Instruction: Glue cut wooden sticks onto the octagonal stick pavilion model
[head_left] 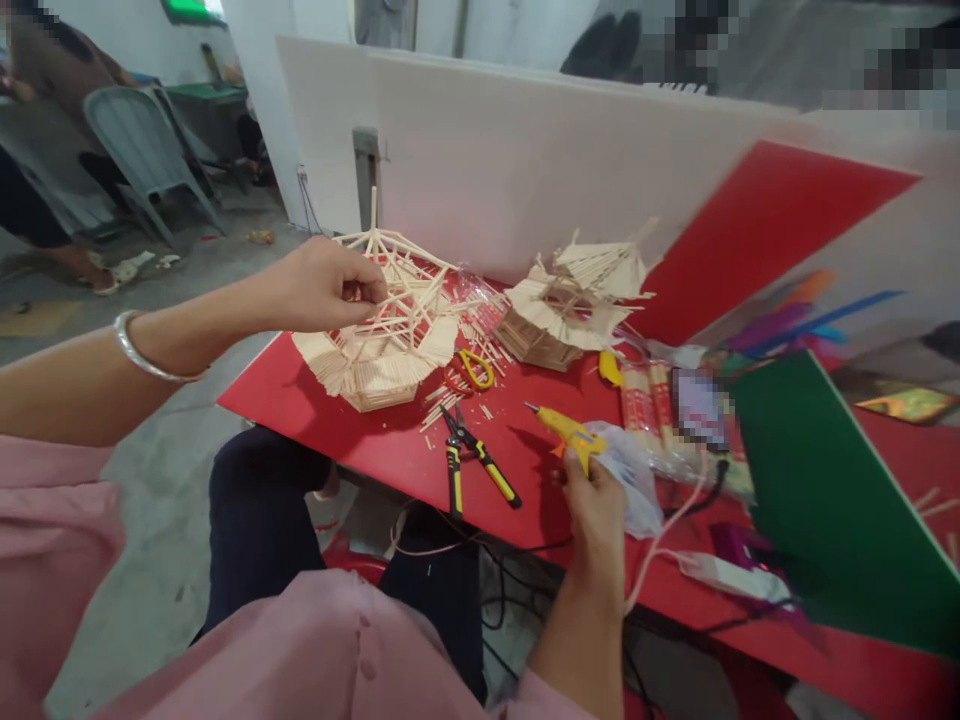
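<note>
My left hand (326, 285) is closed in a pinch at the upper left of a pavilion-like model of thin wooden sticks (379, 375). Whatever lies between its fingertips is too small or hidden to make out. In my right hand (596, 500) is a yellow hot glue gun (568, 430), its nozzle pointing left over the red tabletop (360, 450). Black-and-yellow pliers (472, 455) lie partly spread between the model and the glue gun. Yellow-handled scissors (476, 368) rest among loose sticks just beside the model.
A second stick model (547, 335) stands farther back. To the right are a clear plastic bag (634, 480), stick packets (641, 405), a phone (700, 408), a white power strip (731, 575) and a green board (847, 510). Cables hang below the front edge. A white panel (480, 170) closes off the back.
</note>
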